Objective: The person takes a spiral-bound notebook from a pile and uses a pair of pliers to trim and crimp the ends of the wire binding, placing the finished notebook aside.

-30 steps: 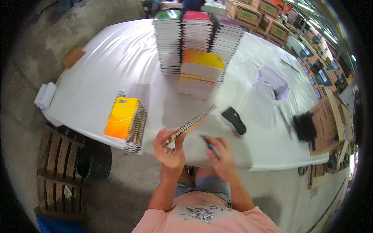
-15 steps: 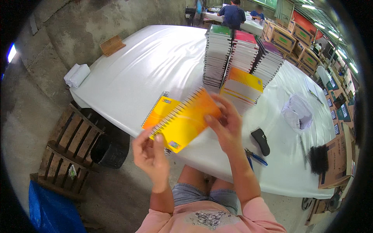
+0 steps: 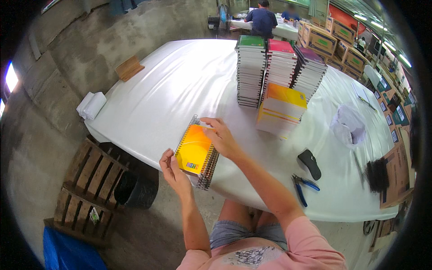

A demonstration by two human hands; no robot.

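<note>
A yellow-orange spiral notebook lies on top of a small stack of spiral-bound notebooks near the front edge of the white-covered table. Dark wire coils show along both sides of this stack. My left hand is at its lower left corner, fingers slightly bent and apart from the thumb. Across the upper right edge rests my right hand, its fingers stretched out over the cover. Behind it to the right stands a taller stack of yellow notebooks, just in front of green-, pink- and purple-topped notebook stacks.
Blue-handled pliers and a black case-like object lie to the right. Farther right are a white plastic bag, loose black coils and cardboard boxes. A black bucket stands on the floor at left. People sit at a far table.
The yellow notebook held up between both hands has come down onto the small stack. Both hands have lowered with it, and the right one has moved left.
</note>
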